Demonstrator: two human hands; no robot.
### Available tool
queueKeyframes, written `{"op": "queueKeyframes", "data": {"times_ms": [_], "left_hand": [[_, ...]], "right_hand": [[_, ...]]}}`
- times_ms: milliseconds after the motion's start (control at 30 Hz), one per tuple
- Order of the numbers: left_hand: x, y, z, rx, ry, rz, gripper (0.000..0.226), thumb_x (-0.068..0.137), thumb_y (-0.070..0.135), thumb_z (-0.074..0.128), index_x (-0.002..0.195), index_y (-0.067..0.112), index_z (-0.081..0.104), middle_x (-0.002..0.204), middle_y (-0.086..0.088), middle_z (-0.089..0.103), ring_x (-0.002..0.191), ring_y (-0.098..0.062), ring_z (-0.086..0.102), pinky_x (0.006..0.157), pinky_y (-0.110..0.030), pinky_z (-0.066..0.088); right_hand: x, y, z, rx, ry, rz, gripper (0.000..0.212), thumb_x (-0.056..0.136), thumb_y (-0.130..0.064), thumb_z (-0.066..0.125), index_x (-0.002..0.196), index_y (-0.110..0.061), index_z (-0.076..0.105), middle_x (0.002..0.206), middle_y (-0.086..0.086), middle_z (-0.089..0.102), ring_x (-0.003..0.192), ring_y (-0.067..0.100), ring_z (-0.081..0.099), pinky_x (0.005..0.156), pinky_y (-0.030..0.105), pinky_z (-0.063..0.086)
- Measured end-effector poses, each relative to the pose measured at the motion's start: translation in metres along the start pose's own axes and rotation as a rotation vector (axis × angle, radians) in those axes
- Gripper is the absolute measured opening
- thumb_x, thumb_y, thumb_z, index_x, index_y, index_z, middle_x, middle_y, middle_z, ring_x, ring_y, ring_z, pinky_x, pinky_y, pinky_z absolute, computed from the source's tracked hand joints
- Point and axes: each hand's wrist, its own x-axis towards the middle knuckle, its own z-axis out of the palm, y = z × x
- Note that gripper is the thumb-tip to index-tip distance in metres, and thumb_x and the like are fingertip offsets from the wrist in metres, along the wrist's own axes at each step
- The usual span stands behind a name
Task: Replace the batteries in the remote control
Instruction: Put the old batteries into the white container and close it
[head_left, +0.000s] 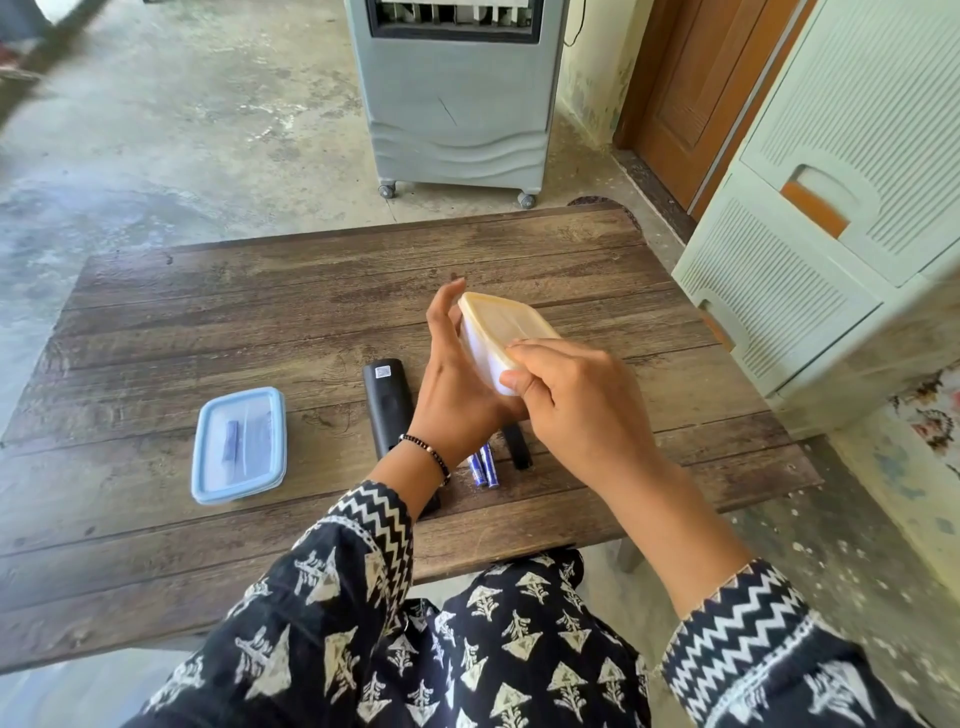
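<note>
A black remote control (387, 402) lies face down on the wooden table (208, 322), partly hidden by my left wrist. Its black battery cover (518, 450) lies to the right, and two blue batteries (484, 465) rest between them. I hold a small white box with a yellow lid (498, 325) tilted above the table. My left hand (457, 384) supports its left side with fingers spread. My right hand (566, 395) grips its near end, fingers on the lid edge. A blue-lidded clear container (240, 446) with blue batteries inside sits closed at the left.
A grey air cooler on wheels (457, 104) stands beyond the table's far edge. A pale green drawer cabinet (831, 208) stands close at the right, with a wooden door (691, 88) behind it. Bare concrete floor lies to the left.
</note>
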Motion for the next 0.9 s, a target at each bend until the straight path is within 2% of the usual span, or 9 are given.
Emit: {"op": "queueKeyframes", "data": {"times_ms": [133, 300, 367, 433, 500, 567, 700, 800, 900], "left_hand": [[0.004, -0.001, 0.000, -0.005, -0.045, 0.013, 0.108, 0.056, 0.018, 0.083, 0.135, 0.011, 0.010, 0.109, 0.018, 0.044, 0.094, 0.019, 0.051, 0.077, -0.002, 0.041], [-0.003, -0.010, 0.001, 0.015, -0.087, -0.020, 0.113, 0.049, 0.027, 0.090, 0.129, 0.012, 0.011, 0.123, -0.006, 0.047, 0.109, -0.009, 0.054, 0.086, -0.011, 0.046], [-0.003, -0.010, 0.002, -0.015, -0.088, -0.048, 0.114, 0.049, 0.026, 0.090, 0.129, 0.015, 0.009, 0.127, -0.005, 0.044, 0.111, -0.010, 0.054, 0.091, -0.015, 0.048], [0.000, -0.009, 0.003, -0.022, -0.105, -0.041, 0.116, 0.047, 0.031, 0.088, 0.130, 0.024, 0.008, 0.130, -0.008, 0.042, 0.115, -0.017, 0.052, 0.095, -0.029, 0.050], [0.003, -0.009, 0.002, 0.028, -0.128, -0.027, 0.115, 0.044, 0.038, 0.087, 0.129, 0.032, 0.010, 0.133, -0.009, 0.038, 0.121, -0.020, 0.047, 0.101, -0.036, 0.047], [0.003, -0.009, 0.001, 0.103, -0.174, 0.007, 0.113, 0.045, 0.041, 0.085, 0.130, 0.027, 0.012, 0.135, -0.007, 0.034, 0.125, -0.020, 0.041, 0.105, -0.038, 0.041], [0.002, -0.002, -0.001, 0.201, -0.263, 0.057, 0.098, 0.051, 0.026, 0.088, 0.127, 0.025, 0.026, 0.137, 0.000, 0.027, 0.129, -0.018, 0.029, 0.109, -0.034, 0.034], [0.006, -0.004, -0.003, 0.260, -0.274, 0.054, 0.082, 0.053, 0.029, 0.087, 0.120, 0.026, 0.040, 0.149, -0.005, 0.016, 0.137, -0.022, 0.020, 0.104, -0.026, 0.029], [0.012, -0.006, -0.005, 0.258, -0.188, 0.011, 0.071, 0.050, 0.034, 0.088, 0.107, 0.023, 0.047, 0.148, -0.003, 0.023, 0.126, -0.017, 0.032, 0.095, -0.024, 0.036]], "right_hand": [[0.000, 0.003, 0.002, 0.071, 0.039, 0.073, 0.020, 0.079, -0.019, 0.061, 0.090, -0.006, 0.072, 0.088, 0.009, 0.074, 0.073, 0.029, 0.069, 0.058, 0.040, 0.056], [0.012, 0.011, -0.010, 0.056, 0.139, 0.141, 0.019, 0.087, -0.018, 0.055, 0.089, -0.009, 0.071, 0.071, 0.006, 0.072, 0.054, 0.016, 0.058, 0.048, 0.021, 0.041], [0.020, 0.014, -0.012, 0.059, 0.111, 0.151, 0.018, 0.088, -0.019, 0.055, 0.090, -0.011, 0.071, 0.072, 0.006, 0.072, 0.057, 0.017, 0.059, 0.051, 0.025, 0.043], [0.023, 0.015, -0.012, 0.119, 0.109, 0.211, 0.017, 0.088, -0.018, 0.057, 0.095, -0.010, 0.071, 0.079, 0.006, 0.074, 0.066, 0.019, 0.065, 0.058, 0.030, 0.052], [0.024, 0.020, -0.014, 0.182, 0.162, 0.308, 0.016, 0.088, -0.015, 0.059, 0.097, -0.011, 0.071, 0.085, 0.003, 0.073, 0.074, 0.013, 0.065, 0.064, 0.020, 0.052], [0.025, 0.028, -0.016, 0.242, 0.232, 0.427, 0.015, 0.088, -0.015, 0.058, 0.095, -0.013, 0.071, 0.086, -0.001, 0.072, 0.077, 0.008, 0.064, 0.065, 0.008, 0.047], [0.029, 0.041, -0.017, 0.409, 0.403, 0.650, 0.013, 0.088, -0.013, 0.057, 0.087, -0.016, 0.069, 0.082, 0.001, 0.072, 0.077, 0.014, 0.068, 0.072, 0.031, 0.055], [0.030, 0.059, -0.017, 0.570, 0.566, 0.861, 0.020, 0.089, -0.010, 0.056, 0.076, -0.022, 0.066, 0.081, 0.003, 0.072, 0.072, 0.017, 0.070, 0.067, 0.040, 0.059], [0.025, 0.082, -0.013, 0.694, 0.646, 1.036, 0.016, 0.085, -0.012, 0.059, 0.073, -0.019, 0.068, 0.080, 0.009, 0.072, 0.072, 0.025, 0.069, 0.065, 0.047, 0.059]]}}
